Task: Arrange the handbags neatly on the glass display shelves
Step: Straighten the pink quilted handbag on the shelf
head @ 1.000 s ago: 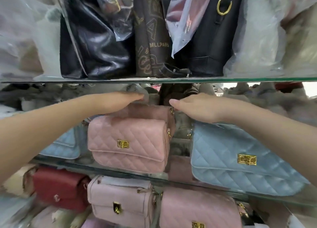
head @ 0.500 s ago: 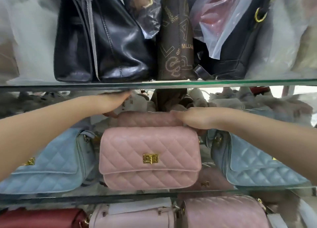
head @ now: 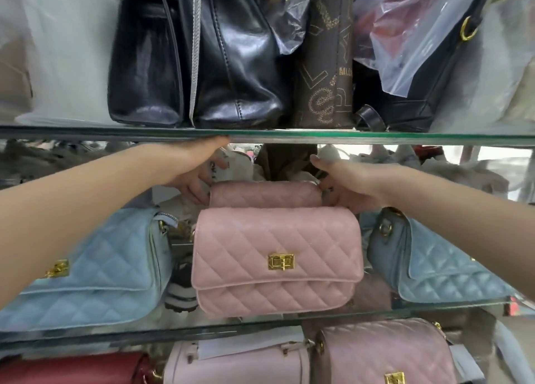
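Observation:
Two pink quilted handbags stand one behind the other on the middle glass shelf (head: 260, 324). The front pink bag (head: 275, 260) faces me squarely, gold clasp forward. The rear pink bag (head: 265, 194) shows only its top behind it. My left hand (head: 192, 172) grips the rear bag's left end, fingers curled down beside it. At the bag's right end, my right hand (head: 346, 185) holds on with fingers curled. A light blue quilted bag (head: 95, 273) sits to the left and another blue bag (head: 434, 268) to the right.
The upper glass shelf (head: 347, 137) hangs just above my hands and carries black leather bags (head: 197, 65), a brown patterned bag (head: 327, 74) and plastic-wrapped bags. Below, a red bag (head: 72, 369) and two pink bags (head: 385, 354) fill the bottom shelf. Grey clutter lies behind the rear bag.
The pink bags have shifted from angled at left to centred and facing front. Both hands moved from the top of the rear bag to its two ends.

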